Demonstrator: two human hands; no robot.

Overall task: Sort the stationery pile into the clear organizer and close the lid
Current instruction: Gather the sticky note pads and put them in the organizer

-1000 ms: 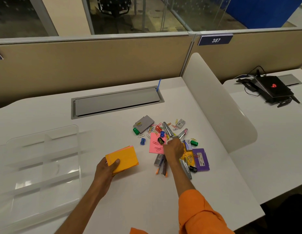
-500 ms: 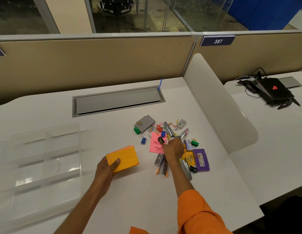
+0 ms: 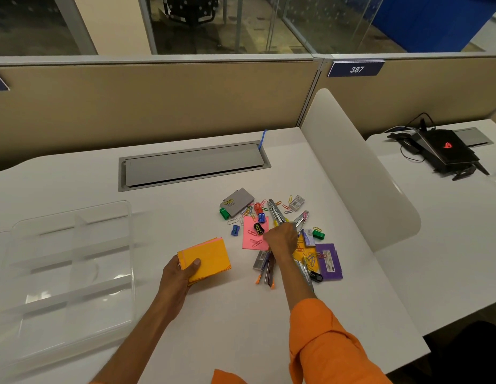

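Note:
A stationery pile (image 3: 280, 234) lies at mid-desk: coloured paper clips, small sharpeners, a pink sticky note (image 3: 251, 241), a grey box (image 3: 237, 202), a purple box (image 3: 328, 261), pens and metal staplers. My left hand (image 3: 181, 274) holds an orange pad of sticky notes (image 3: 206, 259), thumb on top, just left of the pile. My right hand (image 3: 281, 238) reaches into the pile with fingers curled down over a metal piece; what it grips is hidden. The clear organizer (image 3: 66, 273) with dividers stands open at the left.
A grey cable hatch (image 3: 194, 164) is set into the desk behind the pile. A white curved divider (image 3: 357, 173) rises on the right, with a black laptop (image 3: 446, 151) and cables on the neighbouring desk. A beige partition closes the back.
My right hand has shifted slightly within the pile. My left hand still holds the orange pad in the same place.

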